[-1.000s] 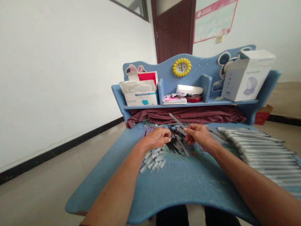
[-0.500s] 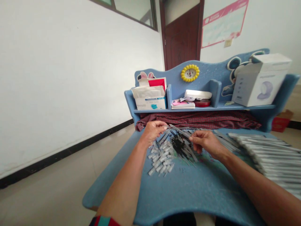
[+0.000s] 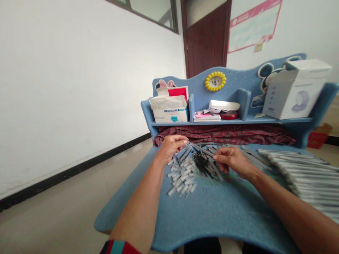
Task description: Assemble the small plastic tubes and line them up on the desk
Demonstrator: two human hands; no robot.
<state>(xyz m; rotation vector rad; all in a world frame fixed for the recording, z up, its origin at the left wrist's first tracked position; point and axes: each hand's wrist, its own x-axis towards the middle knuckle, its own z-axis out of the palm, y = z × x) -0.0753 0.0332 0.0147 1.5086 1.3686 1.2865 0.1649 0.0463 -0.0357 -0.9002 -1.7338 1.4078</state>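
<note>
My left hand hangs over the far end of a heap of short clear plastic pen parts, its fingertips pinching a long thin pen barrel. That barrel slants right across a tangle of black pen refills. My right hand sits just right of the tangle, fingertips curled at the barrel's near end. Whether those fingers grip it is hard to tell. A neat row of finished-looking grey pens lies at the desk's right side, well right of my right hand.
The blue child's desk has a hutch shelf holding a mask box, a white carton, papers and a clock. A checked red cloth lies along the back. Floor lies left of the desk.
The view has swung, so the desk sits further right and lower. My left hand has moved from the heap's near side to its far end, and the barrel now lies flatter between my hands.
</note>
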